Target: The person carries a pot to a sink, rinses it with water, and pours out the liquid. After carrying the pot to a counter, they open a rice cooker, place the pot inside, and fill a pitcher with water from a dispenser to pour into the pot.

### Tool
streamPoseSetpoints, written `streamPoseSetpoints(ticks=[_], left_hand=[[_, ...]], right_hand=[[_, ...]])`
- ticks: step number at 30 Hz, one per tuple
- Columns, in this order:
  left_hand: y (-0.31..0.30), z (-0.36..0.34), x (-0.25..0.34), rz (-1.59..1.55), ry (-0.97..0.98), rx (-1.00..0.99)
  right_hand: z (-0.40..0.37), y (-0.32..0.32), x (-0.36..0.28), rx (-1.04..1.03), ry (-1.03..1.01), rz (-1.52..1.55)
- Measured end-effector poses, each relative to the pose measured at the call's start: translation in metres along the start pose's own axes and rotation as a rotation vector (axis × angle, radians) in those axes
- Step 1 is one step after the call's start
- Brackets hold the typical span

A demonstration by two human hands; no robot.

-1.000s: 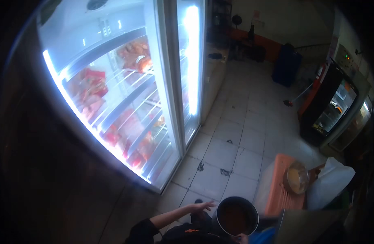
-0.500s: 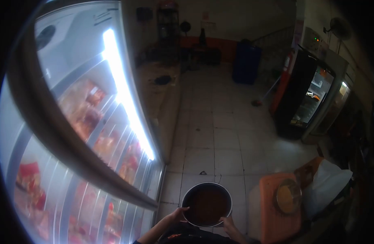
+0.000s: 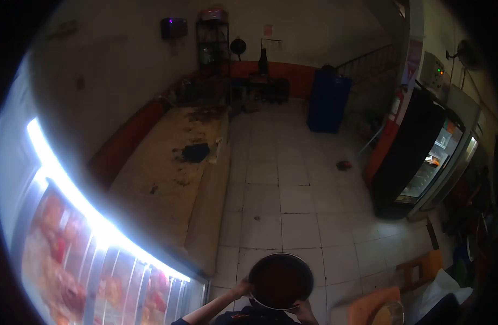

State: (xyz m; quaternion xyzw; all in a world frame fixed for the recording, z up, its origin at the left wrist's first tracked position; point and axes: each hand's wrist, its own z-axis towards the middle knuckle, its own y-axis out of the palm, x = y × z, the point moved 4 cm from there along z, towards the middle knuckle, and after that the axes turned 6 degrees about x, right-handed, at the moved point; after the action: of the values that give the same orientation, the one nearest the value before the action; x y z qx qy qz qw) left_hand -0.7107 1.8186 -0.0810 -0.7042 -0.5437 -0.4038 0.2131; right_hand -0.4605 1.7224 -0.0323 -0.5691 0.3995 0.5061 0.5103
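Note:
A round, dark pot [image 3: 280,280] with a light rim sits between my hands at the bottom of the view, tilted so that its inside faces me. Something dark reddish-brown lies in it, too dim to name. My left hand [image 3: 243,288] grips the rim at the left. At the lower right of the rim, my right hand [image 3: 300,307] is closed on the pot. Tiled floor lies under and beyond the pot.
A lit display fridge [image 3: 105,233] with packed food stands close at left. Behind it runs a long, stained counter [image 3: 167,157]. To the right are an orange stool [image 3: 376,309], a white bag [image 3: 441,290] and a black fridge [image 3: 406,157]. A blue bin [image 3: 328,103] stands at the back.
My view has shifted forward and the fridge has slid to the left and down, showing more of the counter. Both hands still hold the pot, which appears slightly lower and more tilted.

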Motion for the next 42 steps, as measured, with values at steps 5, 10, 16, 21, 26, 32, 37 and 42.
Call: streamPoseSetpoints(ticks=[5,10,16,21,26,32,37,42], left_hand=[[0.007,0.111,0.153,0.036,0.108,-0.02],[-0.032,0.255,0.226,-0.064,0.13,0.018],[-0.12,0.357,0.285,-0.323,0.101,0.178],[-0.192,0.447,0.356,-0.462,0.13,0.287],[-0.263,0.553,0.469,-0.393,0.103,0.306],[-0.34,0.715,0.585,-0.025,0.14,0.182],[-0.376,0.815,0.762,-0.014,0.139,0.129],[-0.458,0.946,0.826,0.179,0.347,0.326]], right_hand=[[0.153,-0.042,0.06,0.2,0.522,0.294],[0.336,-0.086,0.073,0.227,0.647,0.338],[0.529,-0.111,0.083,0.091,0.619,0.273],[0.69,-0.117,0.097,-0.426,0.061,-0.179],[0.855,-0.114,0.11,0.273,0.944,0.5],[0.992,-0.147,0.148,0.415,0.939,0.396],[1.167,-0.192,0.251,0.252,0.534,0.057],[1.364,-0.189,0.159,0.177,0.619,0.201]])
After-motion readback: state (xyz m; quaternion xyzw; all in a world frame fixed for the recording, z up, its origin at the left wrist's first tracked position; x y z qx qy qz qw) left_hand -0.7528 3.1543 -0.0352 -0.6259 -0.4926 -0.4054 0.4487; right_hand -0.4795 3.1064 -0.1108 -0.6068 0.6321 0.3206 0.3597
